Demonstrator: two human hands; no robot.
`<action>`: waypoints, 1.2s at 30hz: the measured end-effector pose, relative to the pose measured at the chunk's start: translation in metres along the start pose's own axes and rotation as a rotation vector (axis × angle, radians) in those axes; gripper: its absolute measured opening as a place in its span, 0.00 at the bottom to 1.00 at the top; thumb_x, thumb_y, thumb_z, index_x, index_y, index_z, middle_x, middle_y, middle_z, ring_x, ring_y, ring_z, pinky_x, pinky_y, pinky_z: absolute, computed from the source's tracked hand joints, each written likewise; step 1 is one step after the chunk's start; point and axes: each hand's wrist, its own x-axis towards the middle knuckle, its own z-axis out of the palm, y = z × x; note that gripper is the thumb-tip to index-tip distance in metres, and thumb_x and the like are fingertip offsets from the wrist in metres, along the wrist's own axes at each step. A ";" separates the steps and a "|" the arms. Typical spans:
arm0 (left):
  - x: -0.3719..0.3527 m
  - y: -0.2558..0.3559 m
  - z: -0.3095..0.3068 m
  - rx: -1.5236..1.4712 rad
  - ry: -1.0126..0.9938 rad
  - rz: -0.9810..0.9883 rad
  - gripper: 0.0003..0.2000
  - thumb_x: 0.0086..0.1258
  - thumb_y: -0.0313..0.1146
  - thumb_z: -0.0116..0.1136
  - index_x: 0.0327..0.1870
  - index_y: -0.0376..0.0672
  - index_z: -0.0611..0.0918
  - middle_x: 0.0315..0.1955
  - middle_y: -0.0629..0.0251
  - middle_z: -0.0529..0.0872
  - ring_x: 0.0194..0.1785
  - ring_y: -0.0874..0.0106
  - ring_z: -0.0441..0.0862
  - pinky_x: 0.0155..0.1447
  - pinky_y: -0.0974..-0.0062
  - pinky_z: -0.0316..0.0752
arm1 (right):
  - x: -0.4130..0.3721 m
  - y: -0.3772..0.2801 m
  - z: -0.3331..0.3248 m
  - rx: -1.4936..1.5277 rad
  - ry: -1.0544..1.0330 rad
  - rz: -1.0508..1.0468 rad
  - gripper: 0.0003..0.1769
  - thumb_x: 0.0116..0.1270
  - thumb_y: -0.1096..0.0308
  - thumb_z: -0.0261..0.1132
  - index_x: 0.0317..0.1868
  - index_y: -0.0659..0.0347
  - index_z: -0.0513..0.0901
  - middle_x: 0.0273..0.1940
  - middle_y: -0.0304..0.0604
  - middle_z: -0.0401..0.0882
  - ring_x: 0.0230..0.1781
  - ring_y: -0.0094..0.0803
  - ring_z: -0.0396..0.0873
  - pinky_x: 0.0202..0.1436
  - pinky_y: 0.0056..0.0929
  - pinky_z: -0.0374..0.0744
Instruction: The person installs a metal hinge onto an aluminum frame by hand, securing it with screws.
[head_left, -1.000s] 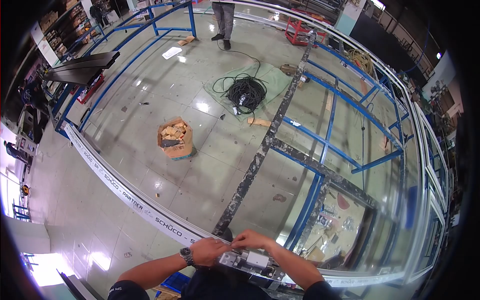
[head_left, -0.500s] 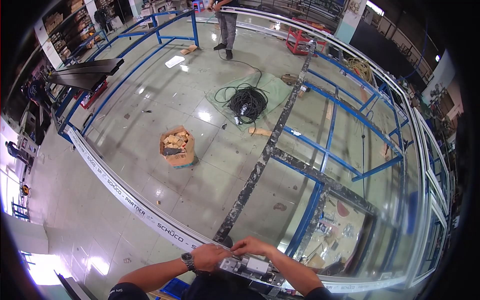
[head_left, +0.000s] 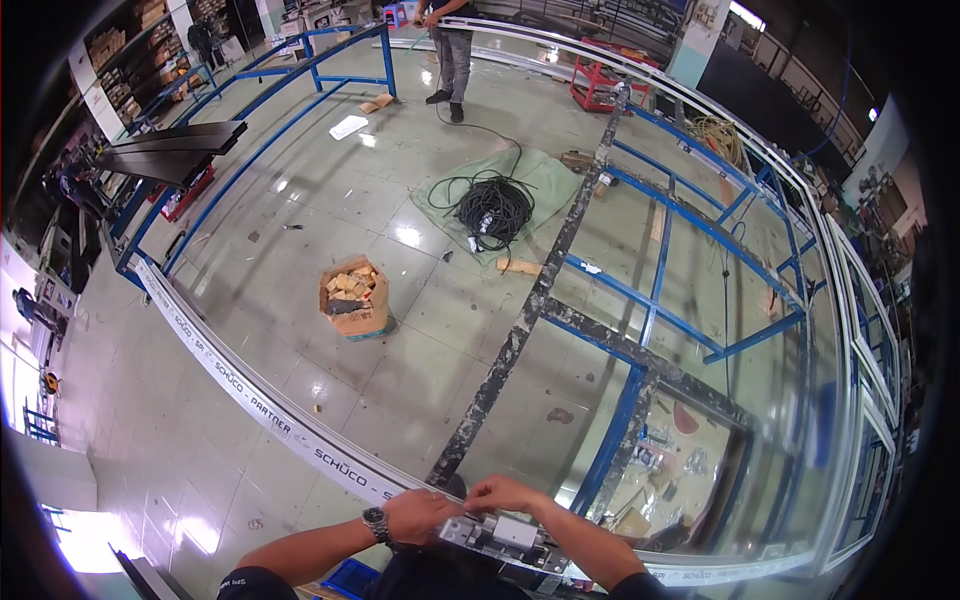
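Observation:
My left hand (head_left: pixel 418 516), with a watch at the wrist, lies at the near rail of a long white aluminium frame (head_left: pixel 330 465) printed with lettering. Its fingers are curled together at the rail, and what they grip is hidden. My right hand (head_left: pixel 506 493) meets it from the other side, fingertips pinched close to the left fingers. Anything between them is too small to name. Just below my right hand sits a silver metal hardware piece with a white block (head_left: pixel 515 532), on the rail.
Blue steel stands (head_left: pixel 665 205) and a dark, paint-spattered beam (head_left: pixel 500 375) support the frame. On the floor are a box of wood blocks (head_left: pixel 355 300) and a coiled black cable (head_left: pixel 495 212) on a green sheet. A person (head_left: pixel 455 55) stands at the far rail; others are at left.
Both hands stay at the same spot on the rail, with hardly any finger movement. The view has shifted very slightly. A person at the far left has moved a little.

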 end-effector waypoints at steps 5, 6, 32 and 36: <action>0.000 -0.002 0.002 0.004 0.022 0.016 0.32 0.54 0.38 0.73 0.63 0.46 0.77 0.50 0.59 0.87 0.53 0.59 0.86 0.57 0.63 0.80 | 0.001 0.003 0.000 0.065 0.010 0.026 0.13 0.72 0.58 0.73 0.42 0.60 0.92 0.32 0.31 0.86 0.32 0.17 0.78 0.37 0.20 0.76; 0.000 -0.002 0.002 0.001 0.023 0.015 0.32 0.54 0.38 0.73 0.63 0.46 0.77 0.50 0.59 0.87 0.53 0.59 0.86 0.57 0.63 0.80 | 0.001 0.003 -0.001 0.051 0.002 0.031 0.13 0.72 0.58 0.73 0.43 0.60 0.92 0.32 0.31 0.86 0.32 0.17 0.78 0.37 0.21 0.76; 0.000 -0.001 0.000 -0.013 0.012 0.018 0.33 0.55 0.37 0.73 0.65 0.44 0.76 0.51 0.58 0.86 0.57 0.58 0.85 0.61 0.62 0.79 | 0.015 0.007 -0.009 -0.129 -0.103 0.012 0.15 0.74 0.54 0.70 0.43 0.58 0.90 0.30 0.28 0.84 0.31 0.17 0.77 0.38 0.21 0.76; -0.001 0.000 0.000 -0.015 0.035 0.022 0.33 0.54 0.37 0.73 0.65 0.45 0.76 0.51 0.58 0.86 0.56 0.58 0.85 0.61 0.62 0.80 | 0.014 0.005 -0.008 -0.149 -0.104 -0.007 0.15 0.74 0.55 0.70 0.44 0.58 0.90 0.30 0.28 0.83 0.31 0.16 0.75 0.38 0.21 0.75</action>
